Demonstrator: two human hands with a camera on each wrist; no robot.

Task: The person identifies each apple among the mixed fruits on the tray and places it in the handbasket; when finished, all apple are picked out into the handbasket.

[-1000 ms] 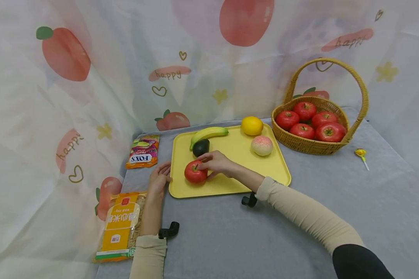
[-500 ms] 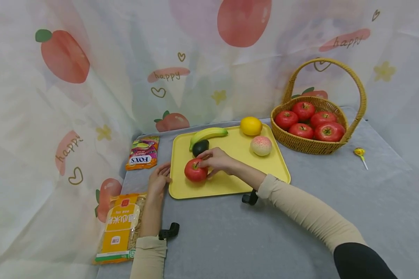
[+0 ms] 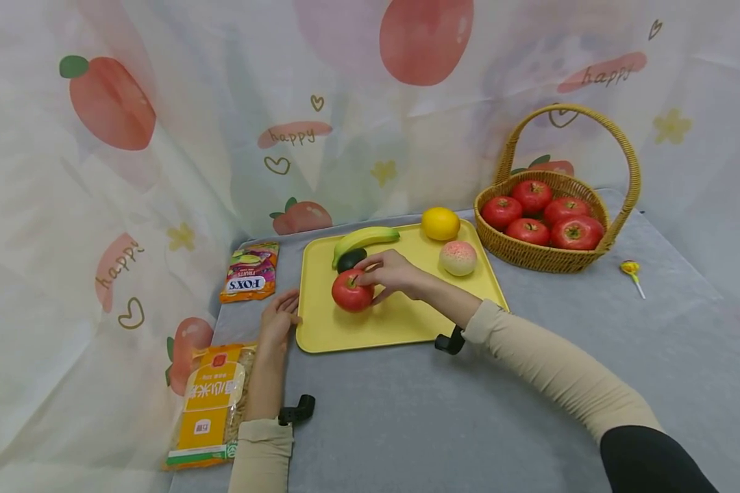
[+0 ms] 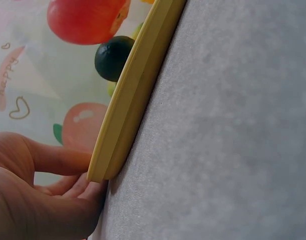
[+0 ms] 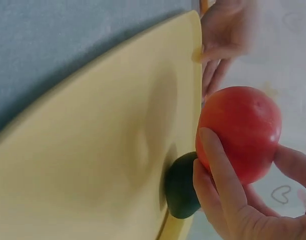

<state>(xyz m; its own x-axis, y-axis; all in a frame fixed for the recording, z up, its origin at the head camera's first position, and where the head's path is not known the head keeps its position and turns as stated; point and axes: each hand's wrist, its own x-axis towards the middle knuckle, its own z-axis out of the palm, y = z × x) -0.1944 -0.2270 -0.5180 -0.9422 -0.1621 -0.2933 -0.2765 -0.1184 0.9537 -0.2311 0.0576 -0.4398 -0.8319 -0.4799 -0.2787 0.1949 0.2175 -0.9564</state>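
My right hand (image 3: 397,272) holds a red tomato-like fruit with a short stem (image 5: 240,131), thumb and fingers around its sides. It hangs above the yellow tray (image 3: 333,337), lifted clear in the right wrist view. Close behind it sits a dark green avocado-like fruit (image 3: 350,260), partly covered by the red one. My left hand (image 3: 277,320) is at the tray's left edge. In the left wrist view its thumb (image 4: 62,159) laps over the rim, with the other fingers on the outer side, partly hidden.
On the tray are a banana (image 3: 366,237), a lemon (image 3: 440,224) and a peach (image 3: 458,258). A wicker basket (image 3: 533,257) with several red fruits stands back right, beside a lollipop (image 3: 632,270). Left lie a FOX'S candy bag (image 3: 249,271) and a yellow food packet (image 3: 208,404).
My right hand has raised the red fruit off the tray and shifted slightly right. More of the avocado-like fruit is covered. My left hand stays at the tray's edge. The head view has shifted slightly.
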